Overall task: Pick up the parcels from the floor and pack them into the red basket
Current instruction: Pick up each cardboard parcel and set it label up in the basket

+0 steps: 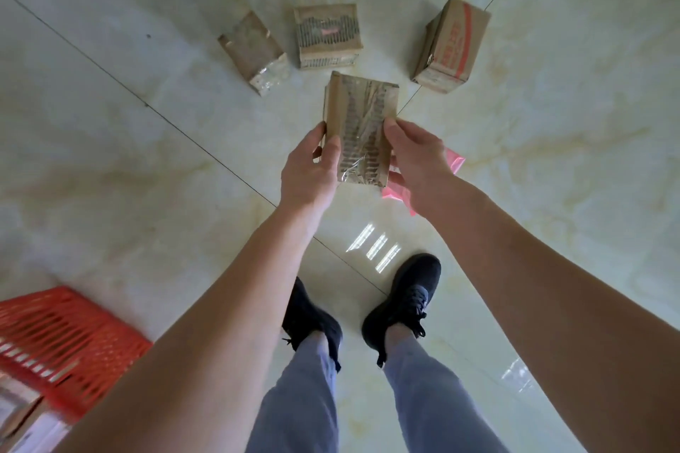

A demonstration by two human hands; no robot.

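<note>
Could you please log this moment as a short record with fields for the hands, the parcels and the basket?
left hand: left hand grips the left edge of the held parcel
right hand: right hand grips its right edge
parcels on floor: three, namely taped parcel, torn parcel, red-printed parcel
basket: red basket at lower left, some packages already inside
other: pink bag on the floor, partly hidden behind the right hand

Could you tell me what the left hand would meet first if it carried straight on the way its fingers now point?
Probably the torn brown cardboard parcel with a pink mark on the floor; the left hand points up-frame towards it, though depth is unclear.
</note>
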